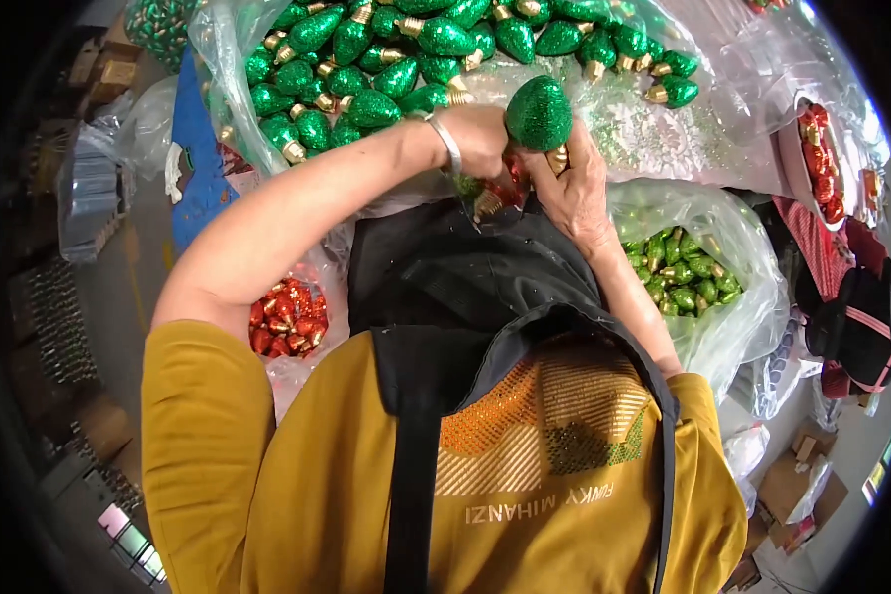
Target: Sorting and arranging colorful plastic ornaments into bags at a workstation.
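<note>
My right hand [576, 193] has its fingers closed round the gold base of a large green glitter bulb ornament [540, 114], which points up and away from me. Close beside it, my left hand [473, 144], with a silver bracelet at the wrist, is closed on a small clear plastic bag [490, 220]. Red and green shiny pieces show through the bag, but its mouth is hidden by my fingers. Both hands are in front of my black apron [465, 262]. Beyond them lies a heap of large green glitter bulbs [366, 74] with gold bases, on plastic sheeting.
Small red bulbs [289, 317] lie in a bag under my left forearm. Small green bulbs [685, 272] fill a clear bag to the right of my right forearm. A white tray [800, 168] with red ornaments stands far right. Green glitter is scattered over the plastic sheet [643, 124].
</note>
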Motion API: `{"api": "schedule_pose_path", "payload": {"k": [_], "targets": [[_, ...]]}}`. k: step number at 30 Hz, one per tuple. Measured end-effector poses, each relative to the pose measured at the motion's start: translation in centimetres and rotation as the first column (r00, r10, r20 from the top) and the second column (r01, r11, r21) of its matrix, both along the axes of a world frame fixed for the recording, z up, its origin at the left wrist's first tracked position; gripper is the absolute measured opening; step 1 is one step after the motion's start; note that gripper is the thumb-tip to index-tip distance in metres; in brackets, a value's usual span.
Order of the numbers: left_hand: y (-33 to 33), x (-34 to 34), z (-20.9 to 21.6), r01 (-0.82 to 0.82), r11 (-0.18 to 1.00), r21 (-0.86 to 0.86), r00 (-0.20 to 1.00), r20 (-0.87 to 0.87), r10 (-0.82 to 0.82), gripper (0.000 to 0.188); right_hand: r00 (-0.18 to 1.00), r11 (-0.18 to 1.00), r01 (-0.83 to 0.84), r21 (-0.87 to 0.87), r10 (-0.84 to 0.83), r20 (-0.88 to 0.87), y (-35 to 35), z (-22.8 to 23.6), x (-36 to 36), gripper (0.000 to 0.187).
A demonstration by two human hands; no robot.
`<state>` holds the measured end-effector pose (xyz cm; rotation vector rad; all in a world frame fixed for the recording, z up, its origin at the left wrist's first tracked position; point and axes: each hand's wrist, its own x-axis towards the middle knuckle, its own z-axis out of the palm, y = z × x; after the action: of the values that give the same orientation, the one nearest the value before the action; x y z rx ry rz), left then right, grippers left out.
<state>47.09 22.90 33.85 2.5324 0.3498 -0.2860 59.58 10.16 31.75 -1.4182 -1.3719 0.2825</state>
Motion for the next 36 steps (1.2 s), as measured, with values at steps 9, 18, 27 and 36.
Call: {"api": "schedule_pose_path", "payload": {"k": [9,18,27,36], "targets": [[-5.6,-5.0,5.5,-0.254,0.966,0.044,0.961,0.125,0.247,0.031,0.999,0.982,-0.013,-0.189,0.023,0.049,-0.4,1.3,-0.3,0.03],[-7.6,-6.3,2.7,-0.116,0.885,0.45,0.986,0.157,0.049,0.03,0.957,0.948,-0.065,-0.311,0.147,0.249,2.4,4.9,1.6,0.03],[-9.0,-6.6,1.6,-0.101,0.817,0.568,0.994,0.081,0.067,0.023,0.507,0.901,-0.087,-0.426,0.408,0.76,2.0,12.5,0.8,0.023],[-7.3,-6.7,0.6,-0.172,0.784,0.596,0.962,0.274,0.004,0.008,0.161,0.916,-0.263,-0.304,0.352,0.922,3.9,12.6,-2.7,0.009]]}}
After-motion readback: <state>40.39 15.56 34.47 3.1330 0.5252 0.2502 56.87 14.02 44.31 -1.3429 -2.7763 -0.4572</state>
